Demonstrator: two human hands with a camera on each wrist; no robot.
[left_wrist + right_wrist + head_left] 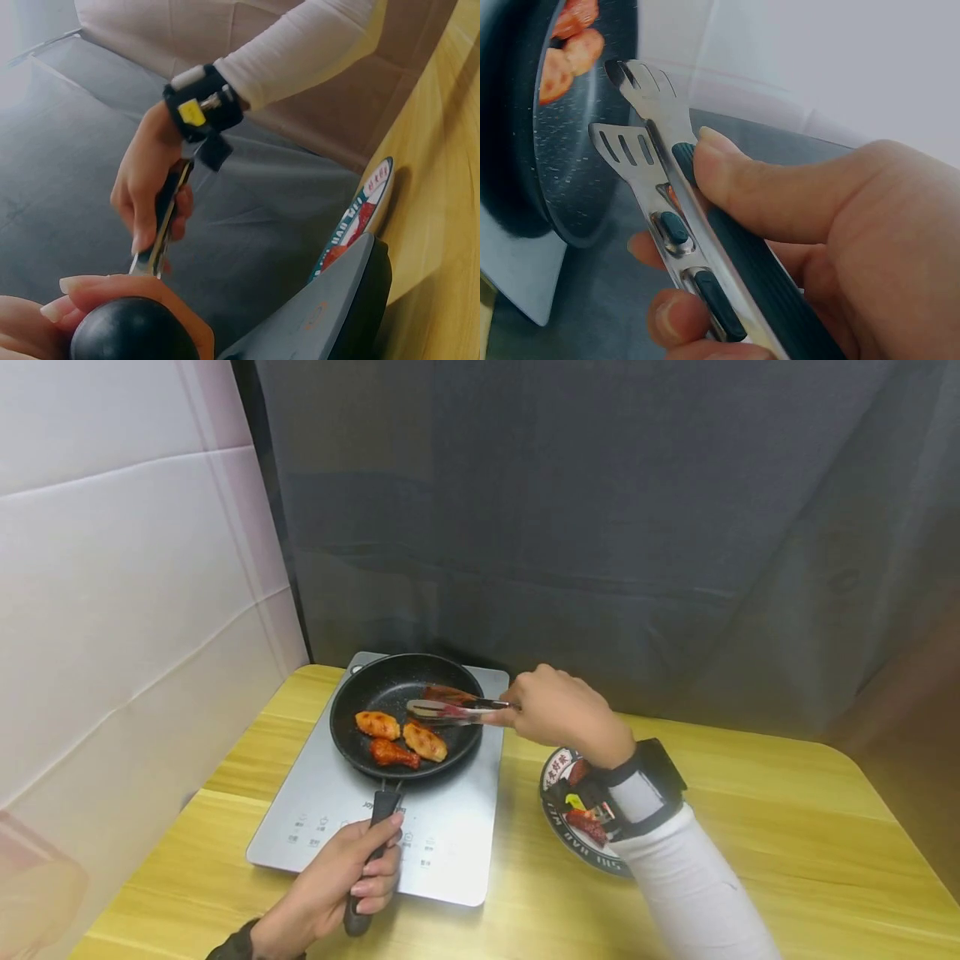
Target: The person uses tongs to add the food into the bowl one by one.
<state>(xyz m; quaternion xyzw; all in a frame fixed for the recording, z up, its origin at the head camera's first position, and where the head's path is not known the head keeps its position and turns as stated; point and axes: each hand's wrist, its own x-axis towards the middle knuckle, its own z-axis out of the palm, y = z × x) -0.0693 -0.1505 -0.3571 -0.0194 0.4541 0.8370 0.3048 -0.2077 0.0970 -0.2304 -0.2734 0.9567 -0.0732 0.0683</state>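
Note:
My left hand grips the black handle of a frying pan. Seen from the left wrist, the handle's round end pokes out of the curled fingers. Two browned chicken wing pieces and a red chicken drumstick lie in the pan's near half. My right hand holds metal tongs with dark green grips, reaching in from the right over the pan. In the right wrist view the tongs' slotted tips stand apart with nothing between them.
The pan sits on a silver induction cooker with printed controls. Right of it, a patterned plate bearing red chicken pieces is partly hidden beneath my right wrist. A dark curtain hangs behind the wooden table; a pale cloth borders the left.

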